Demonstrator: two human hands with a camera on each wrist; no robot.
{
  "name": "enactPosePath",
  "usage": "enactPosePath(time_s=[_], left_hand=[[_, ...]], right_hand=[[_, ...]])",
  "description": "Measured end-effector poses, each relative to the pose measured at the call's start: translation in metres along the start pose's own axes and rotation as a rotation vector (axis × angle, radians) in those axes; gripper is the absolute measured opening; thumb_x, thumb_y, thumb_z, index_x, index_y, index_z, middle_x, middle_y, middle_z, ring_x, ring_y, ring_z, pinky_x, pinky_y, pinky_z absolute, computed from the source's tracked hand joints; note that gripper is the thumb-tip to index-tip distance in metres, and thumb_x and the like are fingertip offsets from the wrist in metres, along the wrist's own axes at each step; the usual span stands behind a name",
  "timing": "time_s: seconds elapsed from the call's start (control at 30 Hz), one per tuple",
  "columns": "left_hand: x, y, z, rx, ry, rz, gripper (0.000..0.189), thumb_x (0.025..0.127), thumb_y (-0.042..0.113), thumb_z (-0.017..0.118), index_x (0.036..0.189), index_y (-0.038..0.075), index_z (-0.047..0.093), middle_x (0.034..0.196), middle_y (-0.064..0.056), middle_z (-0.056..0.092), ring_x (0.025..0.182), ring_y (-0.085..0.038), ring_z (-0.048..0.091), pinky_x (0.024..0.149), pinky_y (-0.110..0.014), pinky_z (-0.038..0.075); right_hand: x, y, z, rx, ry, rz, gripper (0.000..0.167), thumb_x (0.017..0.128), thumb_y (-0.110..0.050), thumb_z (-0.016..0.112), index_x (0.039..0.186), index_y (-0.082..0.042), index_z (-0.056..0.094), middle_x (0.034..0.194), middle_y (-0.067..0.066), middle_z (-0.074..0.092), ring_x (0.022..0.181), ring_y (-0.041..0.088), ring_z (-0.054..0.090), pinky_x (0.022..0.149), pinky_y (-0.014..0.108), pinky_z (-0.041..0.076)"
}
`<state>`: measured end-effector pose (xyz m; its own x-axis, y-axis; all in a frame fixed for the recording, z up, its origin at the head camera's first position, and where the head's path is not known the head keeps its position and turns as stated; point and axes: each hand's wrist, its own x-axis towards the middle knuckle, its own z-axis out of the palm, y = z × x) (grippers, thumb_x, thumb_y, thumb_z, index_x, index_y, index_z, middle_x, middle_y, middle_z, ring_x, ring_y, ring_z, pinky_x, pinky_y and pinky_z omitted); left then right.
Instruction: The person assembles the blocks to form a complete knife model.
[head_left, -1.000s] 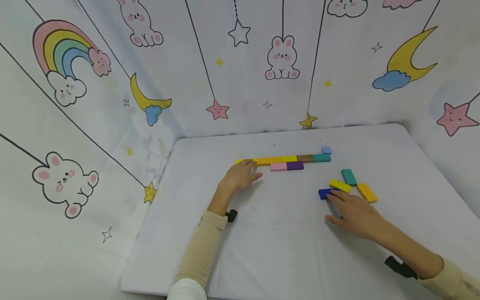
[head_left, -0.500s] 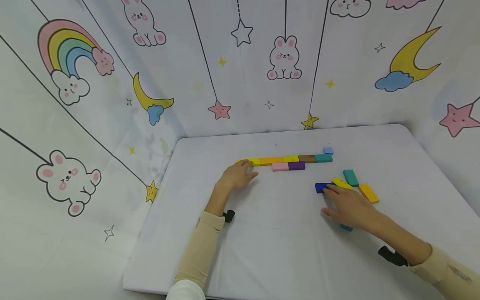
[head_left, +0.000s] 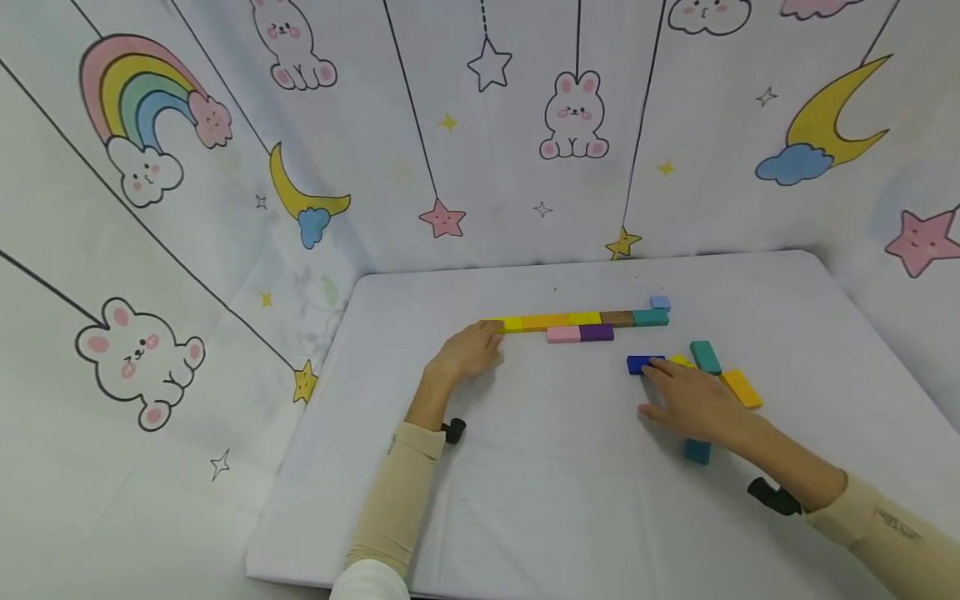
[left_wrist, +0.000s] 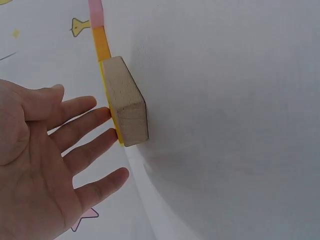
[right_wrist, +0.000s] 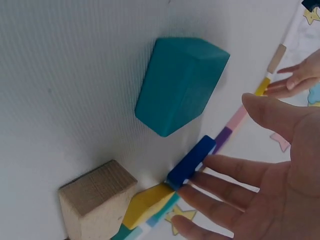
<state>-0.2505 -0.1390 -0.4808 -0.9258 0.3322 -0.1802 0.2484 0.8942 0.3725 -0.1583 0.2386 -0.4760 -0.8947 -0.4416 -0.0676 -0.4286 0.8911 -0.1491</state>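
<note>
"Surrounding the worktop (head_left: pixel 555 508), what can be seen?"

"A printed cloth (head_left: pixel 510 167) with rabbits, stars and moons is seen beyond its far, left and right edges. Towards the far edge, a row of blocks (head_left: pixel 546 322) is laid roughly parallel to that edge. Its middle is fronted by a pink block (head_left: pixel 563 334) and a purple block (head_left: pixel 597 332); a light blue block (head_left: pixel 660 302) is set behind its right end."

"And nearer the right edge, what is in the way?"

"The dark blue block (head_left: pixel 639 365) is placed right of the worktop's middle, touched by the right hand (head_left: pixel 693 402). A loose yellow block (head_left: pixel 682 361) is partly hidden by that hand. Beyond it, towards the right edge, a teal block (head_left: pixel 705 357) and an orange block (head_left: pixel 741 388) are seen; a nearer teal block (head_left: pixel 697 451) is placed on the front-edge side of the hand."

"How are the fingers held?"

"On both hands they are spread apart and nearly straight. The row's end yellow block (head_left: pixel 512 325) is touched by the left hand (head_left: pixel 465 352)."

"How many blocks are counted?"

"Thirteen in the head view: three yellow, three teal, two orange, and one each of brown, pink, purple, light blue and dark blue. Five are counted in the row."
</note>
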Motion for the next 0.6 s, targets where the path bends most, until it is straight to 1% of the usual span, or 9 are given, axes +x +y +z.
enactPosePath(time_s=[0.17, 0.43, 0.53, 0.6], left_hand=[[0.0, -0.005, -0.002, -0.045, 0.004, 0.012, 0.046, 0.114, 0.027, 0.04, 0.157, 0.013, 0.047, 0.162, -0.007, 0.046, 0.15, -0.028, 0.041, 0.123, -0.048, 0.034], [0.001, -0.013, -0.003, -0.048, -0.021, 0.046, 0.046, 0.113, 0.019, 0.042, 0.158, 0.014, 0.046, 0.161, -0.008, 0.047, 0.149, -0.027, 0.042, 0.124, -0.045, 0.033], [0.001, -0.016, -0.002, -0.042, -0.036, 0.038, 0.051, 0.108, 0.011, 0.047, 0.159, 0.016, 0.045, 0.162, -0.007, 0.046, 0.149, -0.025, 0.042, 0.124, -0.044, 0.033], [0.0, -0.018, -0.002, -0.05, -0.044, 0.033, 0.058, 0.103, 0.004, 0.053, 0.16, 0.017, 0.044, 0.162, -0.006, 0.045, 0.15, -0.025, 0.041, 0.124, -0.043, 0.033]], right_hand=[[0.003, 0.002, -0.002, 0.047, -0.007, 0.009, 0.07, 0.095, -0.04, 0.076, 0.144, 0.007, 0.056, 0.148, 0.032, 0.053, 0.132, 0.053, 0.053, 0.104, 0.069, 0.046], [0.012, 0.005, -0.006, 0.069, -0.048, 0.021, 0.072, 0.098, -0.041, 0.073, 0.147, 0.007, 0.053, 0.152, 0.032, 0.048, 0.136, 0.054, 0.049, 0.108, 0.07, 0.042], [0.018, 0.008, -0.004, 0.076, -0.058, 0.027, 0.072, 0.098, -0.04, 0.072, 0.148, 0.008, 0.051, 0.154, 0.033, 0.046, 0.138, 0.054, 0.047, 0.109, 0.069, 0.041], [0.022, 0.011, -0.003, 0.075, -0.066, 0.034, 0.073, 0.098, -0.039, 0.072, 0.149, 0.008, 0.049, 0.155, 0.033, 0.044, 0.139, 0.054, 0.045, 0.11, 0.069, 0.04]])
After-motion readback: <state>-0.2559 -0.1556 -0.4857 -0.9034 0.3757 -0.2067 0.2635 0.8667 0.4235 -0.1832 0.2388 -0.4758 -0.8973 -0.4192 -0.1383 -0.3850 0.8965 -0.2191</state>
